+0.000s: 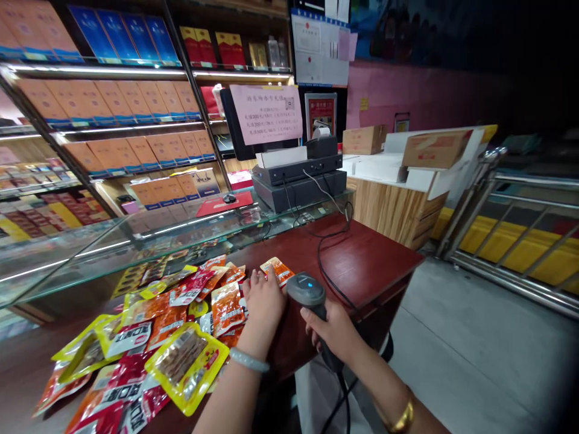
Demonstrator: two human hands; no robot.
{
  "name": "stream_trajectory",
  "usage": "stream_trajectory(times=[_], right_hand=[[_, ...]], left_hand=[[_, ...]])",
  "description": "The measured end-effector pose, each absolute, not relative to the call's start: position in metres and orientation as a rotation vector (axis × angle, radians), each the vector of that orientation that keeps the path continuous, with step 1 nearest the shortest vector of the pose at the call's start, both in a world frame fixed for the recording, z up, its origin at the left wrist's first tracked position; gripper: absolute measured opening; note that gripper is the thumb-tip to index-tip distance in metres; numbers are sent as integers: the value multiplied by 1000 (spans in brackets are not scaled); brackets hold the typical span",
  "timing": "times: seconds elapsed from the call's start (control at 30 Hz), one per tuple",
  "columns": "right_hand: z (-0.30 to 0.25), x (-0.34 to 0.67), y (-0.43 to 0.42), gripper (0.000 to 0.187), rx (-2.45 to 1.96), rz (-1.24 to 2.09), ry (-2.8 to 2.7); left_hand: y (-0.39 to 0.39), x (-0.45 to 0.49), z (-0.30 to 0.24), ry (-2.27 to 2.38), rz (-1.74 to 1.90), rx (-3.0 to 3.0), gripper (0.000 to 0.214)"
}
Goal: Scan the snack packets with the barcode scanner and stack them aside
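My left hand reaches over the red-brown table with its fingers stretched forward and slightly apart. The index fingertip touches or lies over a small orange snack packet; the thumb is mostly hidden. My right hand is wrapped round the handle of a dark barcode scanner. The scanner's head is near the left hand, with a blue light on top. Left of my left hand lies a loose pile of snack packets. A yellow-edged clear packet is on top at the front, with orange packets behind it.
A glass counter adjoins the table at the back. On it stand a monitor with a pink notice, a black cash drawer and a mouse. Black cable crosses the table. A metal railing stands right.
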State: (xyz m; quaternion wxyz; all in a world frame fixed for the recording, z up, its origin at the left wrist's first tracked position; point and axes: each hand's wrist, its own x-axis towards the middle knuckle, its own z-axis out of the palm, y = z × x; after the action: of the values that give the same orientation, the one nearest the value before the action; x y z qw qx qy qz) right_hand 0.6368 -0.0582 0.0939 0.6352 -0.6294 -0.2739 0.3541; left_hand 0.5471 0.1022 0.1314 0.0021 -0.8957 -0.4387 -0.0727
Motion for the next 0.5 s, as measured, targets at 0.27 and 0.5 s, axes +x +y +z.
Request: stream_trajectory(times=[0.27, 0.5], right_hand=[[86, 653, -62, 56, -1436, 789, -570], [85, 663, -60, 51, -1449, 764, -551]], left_hand=[[116, 572, 131, -1228, -118, -2910, 53], [116, 580, 129, -1270, -245, -2943, 61]])
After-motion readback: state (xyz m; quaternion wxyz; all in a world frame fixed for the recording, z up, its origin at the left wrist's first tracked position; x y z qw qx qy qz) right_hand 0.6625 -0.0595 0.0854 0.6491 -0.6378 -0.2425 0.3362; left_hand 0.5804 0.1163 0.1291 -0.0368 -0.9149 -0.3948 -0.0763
